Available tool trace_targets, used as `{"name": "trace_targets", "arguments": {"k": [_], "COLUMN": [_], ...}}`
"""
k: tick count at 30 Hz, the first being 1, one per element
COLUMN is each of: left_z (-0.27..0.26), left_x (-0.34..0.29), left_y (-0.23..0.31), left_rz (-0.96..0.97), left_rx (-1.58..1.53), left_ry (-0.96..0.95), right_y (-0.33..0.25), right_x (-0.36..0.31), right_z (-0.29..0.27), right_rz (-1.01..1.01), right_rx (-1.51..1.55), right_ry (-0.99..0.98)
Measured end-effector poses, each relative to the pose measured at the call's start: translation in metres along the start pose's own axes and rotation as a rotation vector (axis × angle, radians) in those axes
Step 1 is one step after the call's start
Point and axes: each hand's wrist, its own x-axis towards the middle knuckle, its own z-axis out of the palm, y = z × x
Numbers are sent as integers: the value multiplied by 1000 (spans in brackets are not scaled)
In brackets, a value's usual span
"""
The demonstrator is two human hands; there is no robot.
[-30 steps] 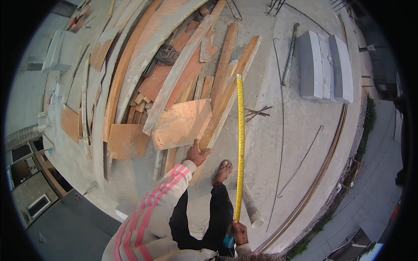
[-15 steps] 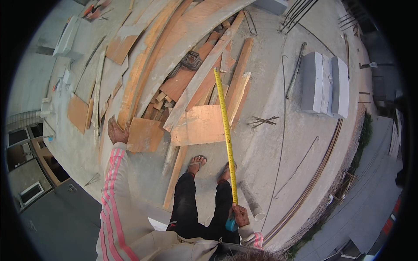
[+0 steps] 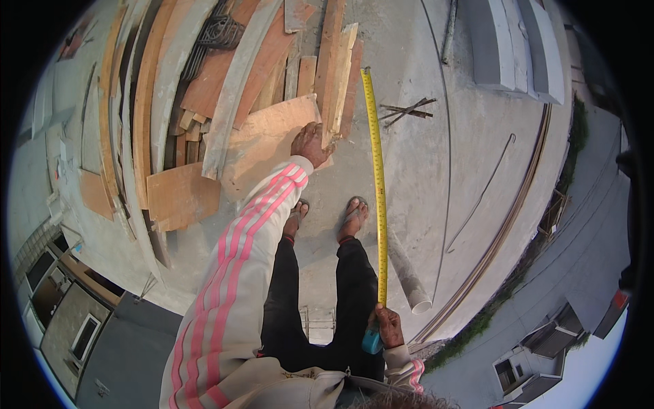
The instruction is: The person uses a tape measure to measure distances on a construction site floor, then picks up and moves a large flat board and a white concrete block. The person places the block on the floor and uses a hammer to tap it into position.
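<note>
My right hand [image 3: 390, 326] is closed round a tape measure with a teal case [image 3: 371, 341]. Its yellow blade [image 3: 379, 184] stretches far forward, the tip in the air or over the concrete beside the planks. My left hand [image 3: 311, 144] reaches forward and is closed at the near end of a narrow wooden plank [image 3: 339, 78]; some of its fingers are hidden. Under that hand lies a pale plywood sheet [image 3: 262, 136]. A second, smaller plywood piece [image 3: 182, 195] rests to the left.
Long boards [image 3: 150, 88] and offcuts pile up at the left front, with bundled dark wire [image 3: 221, 32] among them. A pipe [image 3: 409, 276], crossed rebar pieces [image 3: 409, 111], long rods [image 3: 504, 252] and pale blocks [image 3: 492, 48] lie right. The slab edge drops off beyond the rods.
My left hand has moved right, from the left-hand boards to the narrow plank's near end. The view has shifted, and the tape, still extended in my right hand, stands more upright in the picture.
</note>
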Motion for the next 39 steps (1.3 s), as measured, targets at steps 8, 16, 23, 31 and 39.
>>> {"name": "trace_targets", "arguments": {"k": [8,16,23,31,39], "left_z": [100,151,126,20,-150], "left_x": [182,205,200,96,-96], "left_y": [30,23,4,25,52], "left_rz": [-400,-453,-447,-307,-358], "left_rx": [337,434,108,-1123,-1500], "left_ry": [153,297,162,127,-11], "right_y": [12,10,19,41,32], "right_x": [51,85,89,86,23], "right_z": [11,3,1,19,9], "right_rz": [78,112,120,-36,-177], "right_rx": [228,426,480,354,176], "right_ry": [-146,-209,-256,-267,-125]}}
